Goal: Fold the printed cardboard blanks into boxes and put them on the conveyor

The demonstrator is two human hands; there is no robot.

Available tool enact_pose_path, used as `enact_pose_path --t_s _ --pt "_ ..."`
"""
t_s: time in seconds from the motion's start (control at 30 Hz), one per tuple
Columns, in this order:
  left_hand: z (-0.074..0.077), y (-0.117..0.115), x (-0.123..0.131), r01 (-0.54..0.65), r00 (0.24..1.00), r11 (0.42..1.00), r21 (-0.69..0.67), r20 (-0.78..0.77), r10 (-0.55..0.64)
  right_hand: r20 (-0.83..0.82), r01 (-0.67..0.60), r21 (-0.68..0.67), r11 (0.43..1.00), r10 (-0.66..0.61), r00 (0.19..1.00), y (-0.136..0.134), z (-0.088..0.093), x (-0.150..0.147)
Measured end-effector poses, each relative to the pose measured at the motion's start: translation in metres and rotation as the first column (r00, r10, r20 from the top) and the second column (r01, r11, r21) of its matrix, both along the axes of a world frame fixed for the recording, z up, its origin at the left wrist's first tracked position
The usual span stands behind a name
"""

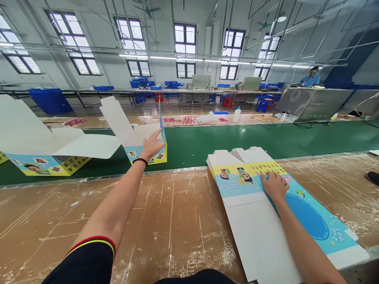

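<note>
My left hand (152, 146) reaches out to a small folded-up cardboard box (130, 152) on the green conveyor belt. Its fingers are apart, at the box's near right edge. The box is striped blue and yellow with cartoon heads, and its white flaps stand up. My right hand (275, 186) rests with fingers spread on a stack of flattened printed cartons (245, 221) on the brown worktable. The top sheet shows yellow and blue panels, a large blue oval and a plain white panel.
Another open box (44, 163) with wide white flaps stands on the belt (207, 138) at left. Across the belt, small pink pieces (188, 120) and a white bottle (237, 114) lie along a bench. A person in blue (310, 80) is at the far right, behind metal panels (319, 103).
</note>
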State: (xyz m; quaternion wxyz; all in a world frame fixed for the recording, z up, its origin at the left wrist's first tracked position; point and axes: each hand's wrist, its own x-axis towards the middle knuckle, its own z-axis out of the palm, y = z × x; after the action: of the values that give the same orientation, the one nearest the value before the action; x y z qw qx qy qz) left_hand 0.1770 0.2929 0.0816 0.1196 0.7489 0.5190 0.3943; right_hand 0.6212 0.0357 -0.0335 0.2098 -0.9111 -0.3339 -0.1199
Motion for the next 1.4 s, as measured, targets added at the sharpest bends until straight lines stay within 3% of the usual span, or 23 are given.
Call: enact_pose_path --t_s 0.07,0.13,0.33,0.53,0.73,0.93,1.0,1.07,1.13,1.2,1.3,1.4 --pt "-0.007 0.001 -0.002 -0.038 0.974 0.999 -0.017 -0.224 0.033 0.019 0.010 0.003 1.000 -0.010 1.000 0.000 -0.002 -0.001" --pt "-0.011 0.003 -0.007 -0.060 0.936 0.998 -0.019 -0.350 0.050 0.033 0.004 0.009 1.000 -0.005 0.999 0.000 -0.003 -0.002" --pt "-0.011 0.006 -0.024 -0.064 0.879 0.996 0.069 -0.469 0.089 0.034 -0.009 -0.016 1.000 0.009 0.999 -0.001 -0.003 -0.003" --pt "-0.003 0.009 -0.028 0.042 0.794 0.999 0.028 -0.608 -0.016 0.034 0.002 -0.032 0.999 -0.001 0.999 -0.001 -0.002 -0.005" --pt "-0.001 -0.005 -0.028 -0.034 0.853 0.998 0.057 -0.518 0.059 0.008 -0.038 -0.054 0.998 0.039 0.999 -0.002 0.001 -0.004" --pt "-0.007 -0.043 -0.014 0.063 0.974 0.959 0.275 -0.228 0.001 -0.138 -0.054 -0.197 0.979 0.027 0.990 -0.005 0.032 -0.023" --pt "-0.019 -0.063 0.003 0.140 0.987 0.968 0.209 -0.103 -0.121 -0.207 -0.044 -0.215 0.976 -0.002 0.978 -0.005 0.042 -0.016" --pt "-0.037 -0.092 0.026 0.286 0.958 0.958 -0.007 0.031 -0.286 -0.237 0.013 -0.229 0.973 -0.069 0.969 -0.008 0.050 -0.001" --pt "-0.058 -0.126 0.051 0.414 0.908 0.861 -0.296 0.204 -0.366 -0.243 0.088 -0.247 0.965 -0.150 0.958 -0.013 0.057 0.016" --pt "-0.078 -0.157 0.079 0.510 0.857 0.710 -0.485 0.359 -0.370 -0.264 0.131 -0.268 0.955 -0.203 0.943 -0.017 0.063 0.032" --pt "-0.100 -0.190 0.116 0.650 0.757 0.488 -0.583 0.553 -0.347 -0.310 0.129 -0.288 0.949 -0.219 0.925 -0.019 0.068 0.047" --pt "-0.109 -0.204 0.139 0.738 0.668 0.377 -0.560 0.688 -0.284 -0.334 0.127 -0.287 0.949 -0.224 0.916 -0.014 0.070 0.052"
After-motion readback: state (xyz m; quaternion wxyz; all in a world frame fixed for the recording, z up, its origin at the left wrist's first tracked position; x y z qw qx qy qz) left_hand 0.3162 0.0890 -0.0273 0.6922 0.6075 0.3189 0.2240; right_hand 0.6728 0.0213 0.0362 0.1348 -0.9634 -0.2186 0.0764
